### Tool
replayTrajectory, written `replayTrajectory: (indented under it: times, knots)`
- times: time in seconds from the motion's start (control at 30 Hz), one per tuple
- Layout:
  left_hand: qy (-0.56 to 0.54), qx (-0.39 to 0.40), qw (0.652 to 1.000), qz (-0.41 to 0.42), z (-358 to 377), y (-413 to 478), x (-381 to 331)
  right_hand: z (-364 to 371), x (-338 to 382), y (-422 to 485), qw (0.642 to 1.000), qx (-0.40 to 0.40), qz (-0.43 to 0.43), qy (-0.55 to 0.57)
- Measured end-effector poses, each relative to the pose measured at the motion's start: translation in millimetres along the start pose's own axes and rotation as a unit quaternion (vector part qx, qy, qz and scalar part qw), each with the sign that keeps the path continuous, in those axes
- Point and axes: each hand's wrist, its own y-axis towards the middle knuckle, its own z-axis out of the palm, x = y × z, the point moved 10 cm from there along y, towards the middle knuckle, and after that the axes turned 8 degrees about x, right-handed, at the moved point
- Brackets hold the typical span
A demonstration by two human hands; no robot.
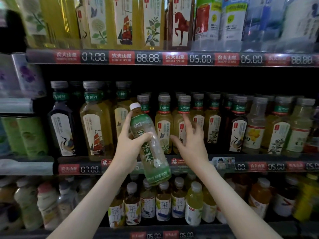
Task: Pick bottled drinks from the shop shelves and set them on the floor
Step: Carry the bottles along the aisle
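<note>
Mid shelf (259,167): an open dark band runs full width btw. the bottle caps and the upper price rail (172,58), giving clear entry from the front. Clearance is least at centre-left over the tall bottles (94,118), and greater at centre and right over the short bottles (212,121). Bottles are packed side by side, w/ no lateral gaps. Centre front is blocked by the left hand (127,144) w/ a tilted green-label bottle (150,147); the right hand (191,144) is just beside it. Lower-shelf bottles (164,204): caps sit close under the mid shelf, min. headroom.
</note>
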Motion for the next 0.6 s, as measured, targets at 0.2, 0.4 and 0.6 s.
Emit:
replayTrajectory:
  times: [0.2,0.4,0.6]
  knots:
    - [0.011,0.068,0.997,-0.015,36.4,-2.8,2.4,40.1,36.0,-34.0,0.943,0.234,0.019,0.236]
    - [0.069,0.206,0.976,-0.007,95.3,-5.7,-4.6,-2.4,11.4,-54.0,0.938,0.173,0.06,0.293]
    - [0.036,0.346,0.937,-0.025,175.4,-29.4,18.2,-70.7,-32.4,-94.9,0.936,0.093,0.106,0.321]
